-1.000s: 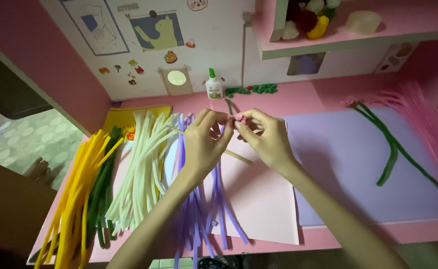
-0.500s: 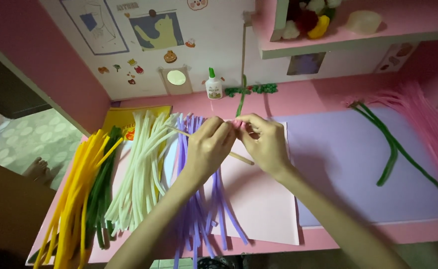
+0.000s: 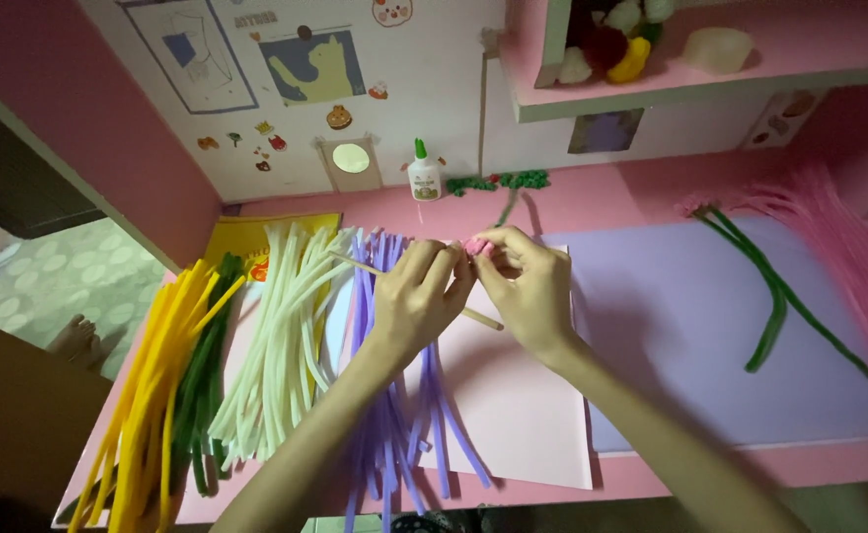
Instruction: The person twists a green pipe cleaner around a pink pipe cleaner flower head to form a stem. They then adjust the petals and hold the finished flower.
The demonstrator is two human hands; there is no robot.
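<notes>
Yellow pipe cleaners (image 3: 148, 395), green ones (image 3: 202, 385), white ones (image 3: 281, 341) and purple ones (image 3: 394, 415) lie fanned across the pink desk (image 3: 611, 197). Above the pink paper (image 3: 513, 405), the left hand (image 3: 414, 296) and right hand (image 3: 528, 286) pinch a small pink pipe-cleaner bud (image 3: 477, 246), perhaps wound on the thin wooden stick (image 3: 355, 264). Both hands have edged closer together since a second ago, fingers now closed tight on the bud.

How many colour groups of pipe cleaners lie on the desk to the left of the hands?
4: yellow at the far left, then green, white, and purple, partly hidden under the left forearm. More may lie beneath.
</notes>
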